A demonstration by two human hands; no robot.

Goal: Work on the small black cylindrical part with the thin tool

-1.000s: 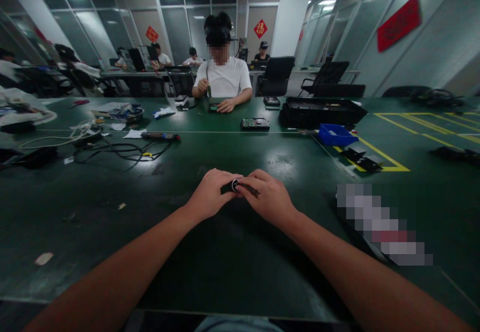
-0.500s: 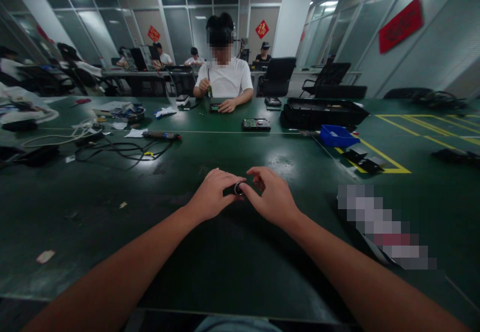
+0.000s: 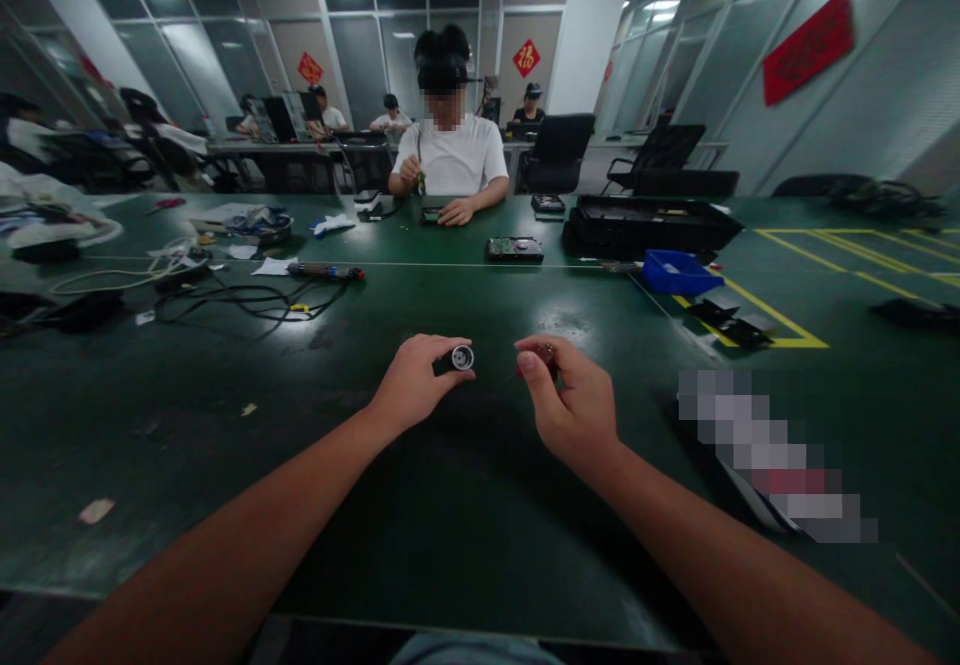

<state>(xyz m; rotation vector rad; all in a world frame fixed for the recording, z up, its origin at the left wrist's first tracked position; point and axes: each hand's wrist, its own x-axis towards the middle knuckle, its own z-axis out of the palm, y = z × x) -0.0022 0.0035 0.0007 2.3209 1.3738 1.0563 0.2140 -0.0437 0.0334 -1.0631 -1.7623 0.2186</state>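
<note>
Between the thumb and fingers of my left hand (image 3: 415,377) is a short black tube (image 3: 463,357). Its round end has a silver rim and faces me, with small metal parts visible inside, much like a flashlight body. A small gap to the right, my right hand (image 3: 574,395) is closed in a pinch. A small reddish-brown piece (image 3: 545,353) shows at its fingers, mostly hidden, and I cannot make out what it is. Both hands are held over the green table (image 3: 480,505).
Ahead lies a hard drive (image 3: 514,248), with a black tray (image 3: 652,225) and a blue bin (image 3: 679,273) to its right. Black cables (image 3: 247,300) and a pen-shaped tool (image 3: 324,271) lie left. Across the table a co-worker (image 3: 450,155) handles a device. A blurred-out item (image 3: 765,455) rests at right.
My hands have moved apart, the right going rightward away from the tube. The tube has shifted slightly left and up, and its round end is now fully in sight.
</note>
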